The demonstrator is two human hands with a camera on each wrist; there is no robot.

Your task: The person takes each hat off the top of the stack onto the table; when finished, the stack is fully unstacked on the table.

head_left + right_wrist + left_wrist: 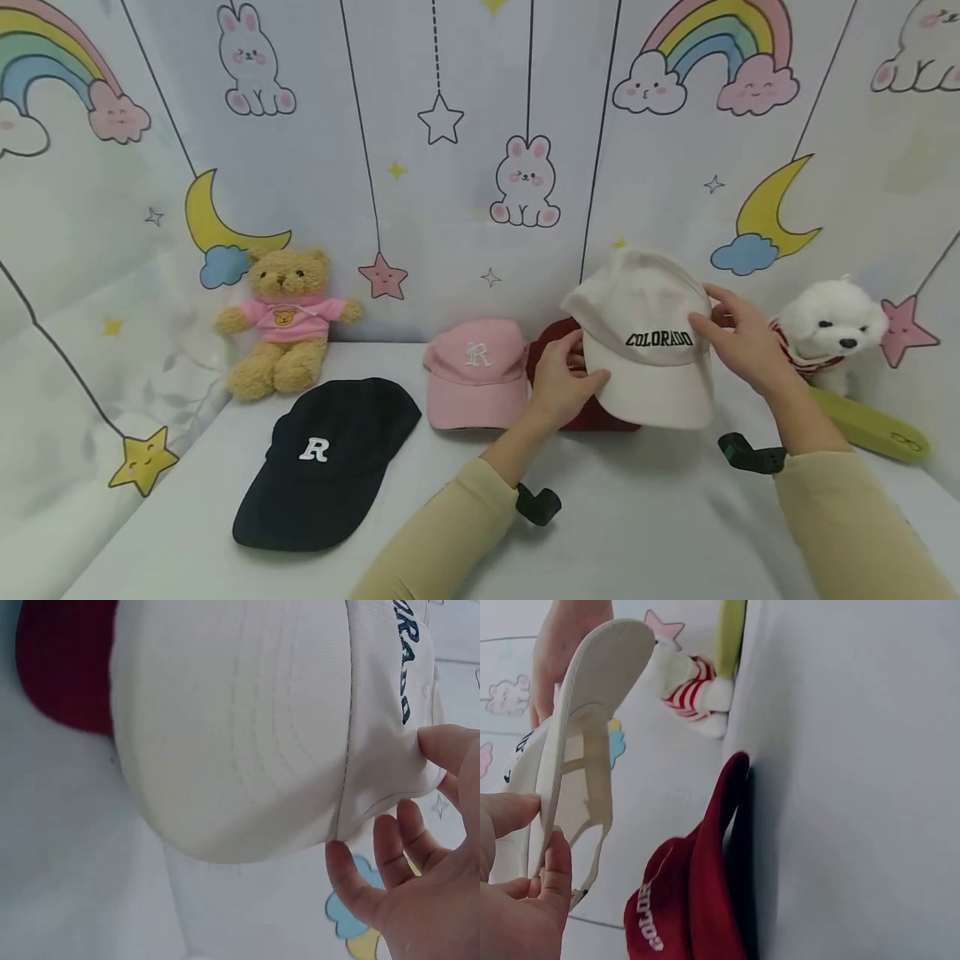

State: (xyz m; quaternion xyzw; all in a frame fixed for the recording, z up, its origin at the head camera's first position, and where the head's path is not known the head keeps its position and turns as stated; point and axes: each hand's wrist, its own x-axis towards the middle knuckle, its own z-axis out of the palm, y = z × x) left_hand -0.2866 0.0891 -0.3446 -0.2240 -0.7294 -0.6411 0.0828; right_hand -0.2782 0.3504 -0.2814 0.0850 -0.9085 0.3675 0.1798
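Note:
Both hands hold a cream baseball cap (pixel 652 375) lettered COLORADO, raised off the table with its brim towards me. My left hand (pixel 562 379) pinches the brim's left edge, thumb on one face and fingers on the other, as the left wrist view shows. On the crown's right side, my right hand (pixel 746 337) grips the fabric between thumb and fingers. Behind the cream cap sits a dark red cap (pixel 600 417), partly hidden in the head view; its white lettering shows in the left wrist view. A pink cap (pixel 477 375) stands just left of the red one.
A black cap (pixel 330 467) with a white R lies at the left front of the white table (pixel 600 533). Behind it sits a teddy bear (pixel 288 325) in pink. At the right are a white toy dog (pixel 832 325) and a green elongated object (pixel 873 425).

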